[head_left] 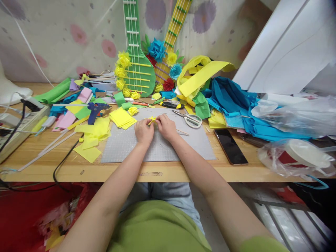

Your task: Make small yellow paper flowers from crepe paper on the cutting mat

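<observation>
Over the grey cutting mat (126,148), my left hand (144,131) and my right hand (167,126) meet with fingers closed on a small yellow paper flower (152,120). Most of the flower is hidden behind the fingertips. A thin wooden stick (183,132) lies on the mat beside my right hand. White-handled scissors (193,120) rest to the right. Left of my left hand sits a stack of yellow paper squares (122,118), with a finished yellow paper flower (133,111) at its corner.
A blue glue gun (94,112) stands left among yellow crepe scraps (91,136). A phone (230,146) lies right of the mat. Green (140,71) and yellow paper instruments (174,28) lean at the back. Blue crepe paper (233,101) and a bagged tub (296,155) crowd the right.
</observation>
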